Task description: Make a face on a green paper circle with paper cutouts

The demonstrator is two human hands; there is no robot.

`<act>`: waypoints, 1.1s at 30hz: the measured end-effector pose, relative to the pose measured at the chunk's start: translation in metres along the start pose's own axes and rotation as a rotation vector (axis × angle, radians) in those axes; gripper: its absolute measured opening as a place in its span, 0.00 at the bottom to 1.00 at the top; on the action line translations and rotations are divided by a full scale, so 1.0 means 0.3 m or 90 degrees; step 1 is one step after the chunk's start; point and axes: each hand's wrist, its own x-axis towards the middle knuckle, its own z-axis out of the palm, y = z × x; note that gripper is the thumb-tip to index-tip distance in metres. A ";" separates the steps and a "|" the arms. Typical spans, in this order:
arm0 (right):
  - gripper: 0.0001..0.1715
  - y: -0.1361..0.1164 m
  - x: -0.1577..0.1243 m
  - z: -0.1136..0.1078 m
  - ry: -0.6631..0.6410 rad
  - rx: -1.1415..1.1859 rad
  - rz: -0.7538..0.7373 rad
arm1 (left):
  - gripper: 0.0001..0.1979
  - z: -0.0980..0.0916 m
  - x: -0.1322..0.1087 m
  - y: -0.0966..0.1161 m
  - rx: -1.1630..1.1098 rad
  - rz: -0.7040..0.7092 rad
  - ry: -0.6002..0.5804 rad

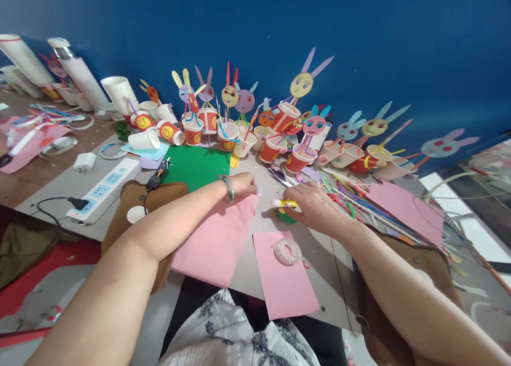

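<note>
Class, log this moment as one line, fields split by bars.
left hand: at far edge of large pink sheet | right hand: at yellow stick, grip unclear | nearby: tape roll on smaller pink sheet

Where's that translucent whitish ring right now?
In the head view, the translucent whitish ring lies just right of centre, on top of the small rectangular pink paper sheet, below the right hand in the picture.

Deep blue wall (255,25); pink draped sheet (219,238); green sheet (194,166); red-and-white paper cups (192,126), yellow emblems (168,131); white garment (235,337), dark floral print.
</note>
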 end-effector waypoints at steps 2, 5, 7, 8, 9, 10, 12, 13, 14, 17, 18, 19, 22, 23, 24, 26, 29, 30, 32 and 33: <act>0.05 0.022 -0.012 0.004 0.056 0.046 0.073 | 0.18 0.023 0.001 0.008 -0.066 0.015 -0.024; 0.10 0.026 -0.018 0.032 0.135 0.137 0.148 | 0.15 0.040 0.000 0.018 -0.099 0.018 -0.039; 0.12 0.014 -0.017 0.053 0.162 0.199 0.177 | 0.12 0.045 0.002 0.019 -0.101 0.019 -0.044; 0.12 0.006 -0.016 0.063 0.173 0.227 0.191 | 0.12 0.046 0.003 0.019 -0.101 0.021 -0.046; 0.12 -0.003 -0.016 0.072 0.185 0.254 0.205 | 0.12 0.048 0.005 0.018 -0.098 0.022 -0.047; 0.12 -0.012 -0.015 0.080 0.197 0.278 0.222 | 0.11 0.050 0.007 0.018 -0.091 0.023 -0.048; 0.10 -0.026 -0.014 0.093 0.223 0.332 0.259 | 0.10 0.054 0.012 0.018 -0.065 0.020 -0.052; 0.09 -0.031 -0.013 0.100 0.238 0.357 0.279 | 0.10 0.056 0.013 0.020 -0.050 0.017 -0.054; 0.09 -0.034 -0.011 0.106 0.254 0.383 0.297 | 0.09 0.057 0.014 0.023 -0.036 0.015 -0.057; 0.09 -0.037 -0.006 0.128 0.289 0.439 0.340 | 0.08 0.058 0.011 0.036 -0.008 0.019 -0.061; 0.10 -0.036 -0.004 0.136 0.291 0.454 0.346 | 0.08 0.058 0.009 0.042 0.000 0.019 -0.061; 0.11 -0.035 -0.002 0.143 0.288 0.467 0.348 | 0.08 0.057 0.007 0.048 0.007 0.018 -0.061; 0.13 -0.031 0.006 0.162 0.273 0.459 0.335 | 0.09 0.056 0.002 0.062 0.023 0.009 -0.055; 0.13 -0.029 0.008 0.166 0.272 0.433 0.325 | 0.09 0.056 0.001 0.065 0.027 0.008 -0.054; 0.11 -0.028 0.010 0.170 0.273 0.400 0.310 | 0.09 0.056 0.000 0.068 0.029 0.009 -0.054; 0.10 -0.026 0.013 0.175 0.276 0.337 0.275 | 0.09 0.057 -0.001 0.070 0.033 0.009 -0.055; 0.09 -0.024 0.016 0.181 0.265 0.298 0.243 | 0.09 0.059 0.000 0.070 0.036 0.005 -0.055; 0.09 -0.024 0.016 0.183 0.257 0.295 0.239 | 0.09 0.059 0.000 0.071 0.037 0.004 -0.054; 0.09 -0.022 0.019 0.186 0.247 0.294 0.238 | 0.09 0.059 0.000 0.073 0.043 0.001 -0.050; 0.09 -0.021 0.021 0.188 0.243 0.296 0.235 | 0.09 0.059 0.000 0.076 0.046 -0.001 -0.046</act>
